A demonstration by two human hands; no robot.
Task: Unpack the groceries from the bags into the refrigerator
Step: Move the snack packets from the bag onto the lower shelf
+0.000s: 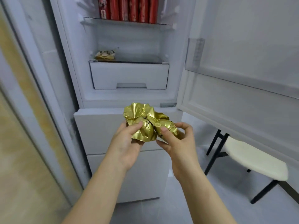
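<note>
White refrigerator (pixel 129 41) stands open, with red cartons (pixel 127 9) on its upper shelf and a small packet (pixel 105 54) on the glass shelf below. In front of its lower drawers, the left hand (pixel 127 143) and right hand (pixel 179 143) both grip a crumpled gold foil package (pixel 145 125), fingers curled round it.

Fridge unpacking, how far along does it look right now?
Done: red cartons stand on the upper shelf and a small wrapped packet lies on the glass shelf above the drawer. In hand: the left grip and right grip both hold a crumpled gold foil packet before the open refrigerator. Left: shelving that packet; the bags are out of view, so what else remains is unknown.
</note>
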